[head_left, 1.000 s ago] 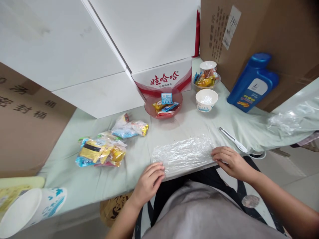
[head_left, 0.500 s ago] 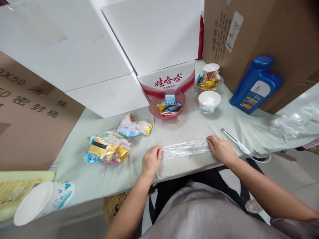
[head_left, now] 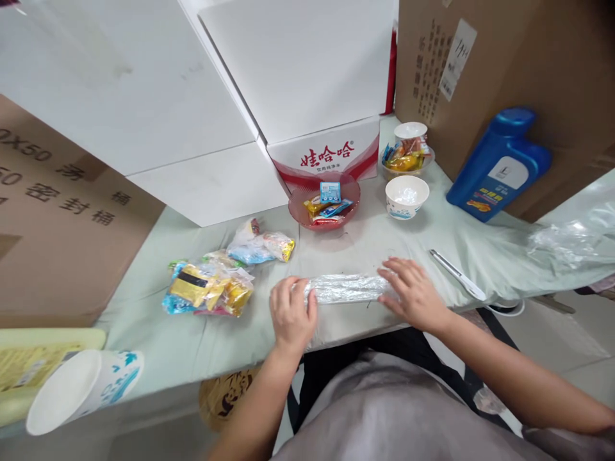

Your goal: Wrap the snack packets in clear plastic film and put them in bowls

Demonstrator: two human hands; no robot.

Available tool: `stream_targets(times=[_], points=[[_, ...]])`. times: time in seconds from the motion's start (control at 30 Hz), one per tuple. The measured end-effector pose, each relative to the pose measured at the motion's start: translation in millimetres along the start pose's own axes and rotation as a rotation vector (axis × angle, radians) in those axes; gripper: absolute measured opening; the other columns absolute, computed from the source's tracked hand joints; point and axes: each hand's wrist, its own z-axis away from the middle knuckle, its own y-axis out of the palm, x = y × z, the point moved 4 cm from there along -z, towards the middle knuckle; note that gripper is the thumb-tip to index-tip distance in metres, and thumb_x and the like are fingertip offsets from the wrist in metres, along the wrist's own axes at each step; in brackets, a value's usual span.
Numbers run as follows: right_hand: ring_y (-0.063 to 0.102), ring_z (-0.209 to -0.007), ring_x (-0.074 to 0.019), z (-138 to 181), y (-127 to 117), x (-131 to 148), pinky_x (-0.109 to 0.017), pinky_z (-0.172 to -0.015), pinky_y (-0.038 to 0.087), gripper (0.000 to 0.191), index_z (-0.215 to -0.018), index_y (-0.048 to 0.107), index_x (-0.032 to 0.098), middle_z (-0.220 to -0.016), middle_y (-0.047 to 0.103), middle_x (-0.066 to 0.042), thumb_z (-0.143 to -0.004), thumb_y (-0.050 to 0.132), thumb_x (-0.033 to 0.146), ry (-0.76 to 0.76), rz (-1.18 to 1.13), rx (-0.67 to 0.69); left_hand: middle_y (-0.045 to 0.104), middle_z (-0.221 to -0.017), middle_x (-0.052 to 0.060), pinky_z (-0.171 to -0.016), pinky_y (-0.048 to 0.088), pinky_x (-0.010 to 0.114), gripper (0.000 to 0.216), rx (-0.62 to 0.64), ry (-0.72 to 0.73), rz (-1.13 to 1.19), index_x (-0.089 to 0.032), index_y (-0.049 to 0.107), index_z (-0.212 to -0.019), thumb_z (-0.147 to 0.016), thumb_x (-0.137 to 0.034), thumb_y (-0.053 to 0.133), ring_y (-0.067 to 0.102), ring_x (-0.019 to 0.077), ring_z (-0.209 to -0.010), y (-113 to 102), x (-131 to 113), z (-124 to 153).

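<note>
A clear plastic sheet (head_left: 346,288), folded into a narrow strip, lies on the pale green tablecloth (head_left: 192,346) near the front edge. My left hand (head_left: 291,312) rests flat on the strip's left end, fingers stretched forward. My right hand (head_left: 413,296) lies flat on its right end with the fingers spread. Neither hand grips anything.
A pen-like white tool (head_left: 457,274) lies right of my right hand. Snack packets (head_left: 207,289) sit to the left, a red bowl of sweets (head_left: 323,202) and a white bowl (head_left: 407,195) behind. A blue jug (head_left: 500,164), cardboard boxes (head_left: 509,57) and paper cups (head_left: 79,390) surround.
The plastic sheet went from a wide spread to a narrow folded strip. Both hands moved forward, pinched its ends, and now press flat on it.
</note>
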Motion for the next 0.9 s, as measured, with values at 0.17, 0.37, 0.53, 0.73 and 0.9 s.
stream_targets(times=[0.17,0.37,0.53,0.73,0.9], points=[[0.025,-0.143,-0.0371,3,41,26,-0.057,-0.113,0.019,0.089,-0.148,0.038,0.011,-0.152,0.038,-0.019,-0.085,0.045,0.074,-0.14,-0.027,0.247,0.038,-0.152,0.017,-0.111,0.029,0.059,0.064,0.467,0.17,0.011,-0.017,0.04,-0.145,-0.092,-0.051,0.049,0.028,0.0403,-0.142,42,-24,19],[0.025,-0.143,-0.0362,22,38,5,-0.058,-0.113,0.017,0.091,-0.149,0.036,0.011,-0.153,0.036,-0.018,-0.083,0.049,0.073,-0.118,-0.029,0.275,0.031,-0.157,0.013,-0.113,0.022,0.062,0.068,0.549,0.134,-0.013,-0.022,0.034,-0.15,-0.091,-0.051,0.052,0.021,0.0402,-0.145,56,-14,27],[0.044,-0.131,-0.0323,59,3,-20,-0.053,-0.104,0.032,0.051,-0.136,0.051,0.017,-0.14,0.053,-0.016,-0.09,0.058,0.039,-0.084,-0.072,0.197,0.04,-0.148,0.02,-0.105,0.032,0.064,0.052,0.404,0.074,0.024,-0.018,0.052,-0.136,-0.089,-0.039,0.058,0.033,0.0438,-0.137,33,-30,25],[0.054,-0.114,-0.0267,63,-47,-5,-0.046,-0.092,0.04,0.016,-0.097,0.062,0.022,-0.112,0.065,-0.009,-0.089,0.053,0.012,-0.101,-0.356,0.101,0.058,-0.126,0.014,-0.099,0.043,0.051,0.041,0.518,0.219,0.367,-0.018,0.057,-0.127,-0.088,-0.031,0.059,0.051,0.0322,-0.119,25,-76,31],[0.062,-0.089,-0.0155,23,-71,10,-0.032,-0.082,0.048,0.018,-0.104,0.062,0.02,-0.09,0.067,-0.005,-0.094,0.048,0.013,-0.164,-0.758,0.257,0.056,-0.137,0.008,-0.112,0.033,0.05,0.047,0.64,0.488,0.54,-0.023,0.048,-0.136,-0.089,-0.024,0.056,0.041,0.026,-0.137,30,-86,39]])
